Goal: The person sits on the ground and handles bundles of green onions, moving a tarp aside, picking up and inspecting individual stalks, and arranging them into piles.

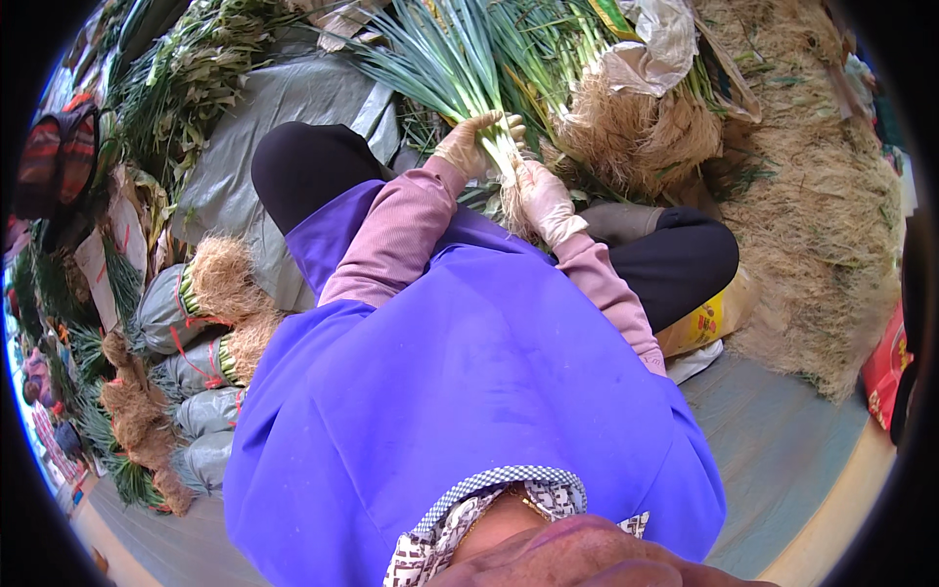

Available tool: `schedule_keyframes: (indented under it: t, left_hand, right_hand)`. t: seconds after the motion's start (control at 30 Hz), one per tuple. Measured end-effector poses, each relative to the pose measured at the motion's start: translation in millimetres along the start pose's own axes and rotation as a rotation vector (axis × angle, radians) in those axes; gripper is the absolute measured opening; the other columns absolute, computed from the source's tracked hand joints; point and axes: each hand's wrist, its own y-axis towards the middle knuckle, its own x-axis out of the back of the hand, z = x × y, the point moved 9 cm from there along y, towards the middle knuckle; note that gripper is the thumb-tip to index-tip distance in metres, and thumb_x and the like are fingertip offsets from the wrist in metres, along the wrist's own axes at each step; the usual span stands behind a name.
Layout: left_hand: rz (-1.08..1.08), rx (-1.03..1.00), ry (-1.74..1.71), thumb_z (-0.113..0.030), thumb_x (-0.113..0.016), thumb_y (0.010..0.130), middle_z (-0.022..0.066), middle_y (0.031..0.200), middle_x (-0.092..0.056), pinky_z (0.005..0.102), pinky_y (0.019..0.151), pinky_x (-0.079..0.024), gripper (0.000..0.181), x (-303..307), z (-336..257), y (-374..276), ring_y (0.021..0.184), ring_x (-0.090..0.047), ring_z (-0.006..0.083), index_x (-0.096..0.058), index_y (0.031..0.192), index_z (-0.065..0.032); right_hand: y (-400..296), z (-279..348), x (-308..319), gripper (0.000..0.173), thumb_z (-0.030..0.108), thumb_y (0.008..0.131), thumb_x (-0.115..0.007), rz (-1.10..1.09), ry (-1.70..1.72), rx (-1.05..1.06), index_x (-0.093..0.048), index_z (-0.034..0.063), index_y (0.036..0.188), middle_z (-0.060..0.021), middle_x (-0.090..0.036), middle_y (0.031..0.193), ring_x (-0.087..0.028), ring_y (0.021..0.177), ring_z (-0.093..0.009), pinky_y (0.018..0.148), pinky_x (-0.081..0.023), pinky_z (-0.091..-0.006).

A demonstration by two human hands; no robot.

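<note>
A bunch of green onions lies across my two gloved hands, white stems and roots towards my lap and green leaves pointing away. My left hand is wrapped around the stems, with its fingertips showing on the far side. Lower down, my right hand grips the bunch at its root end; its fingers are partly hidden. Pale roots hang beside the right hand. Just beyond the right hand lies a large heap of green onions with tan roots, partly covered by a whitish plastic sheet.
A thick mat of cut roots covers the right side. At left lie several bundles in grey plastic wrap, tied with red string, and root-covered bunches. A leaf pile rises behind a grey sheet. A yellow-printed bag sits by my right knee.
</note>
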Motion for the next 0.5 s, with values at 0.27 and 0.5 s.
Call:
schedule_keyframes:
  t: [0.27,0.5]
  left_hand:
    - [-0.11,-0.021,0.017,0.0,-0.066,0.083,0.0153,0.089,-0.07,0.0388,0.077,-0.059,0.019,19,-13,-1,0.082,-0.07,0.0258,-0.064,0.101,0.005]
    - [-0.148,-0.006,0.11,-0.009,-0.067,0.085,0.0138,0.084,-0.07,0.0428,0.07,-0.058,0.013,19,11,13,0.075,-0.069,0.0266,-0.066,0.093,0.0012]
  right_hand:
    - [-86,14,-3,0.039,0.034,0.086,-0.07,0.882,0.123,-0.149,-0.068,0.0035,0.11,-0.008,-0.07,0.09,-0.062,0.087,-0.01,0.08,-0.049,-0.0279]
    - [-16,96,-35,0.032,0.026,0.096,-0.057,0.7,-0.213,0.365,-0.065,0.0026,0.116,-0.0136,-0.071,0.099,-0.067,0.09,-0.022,0.081,-0.05,-0.0344]
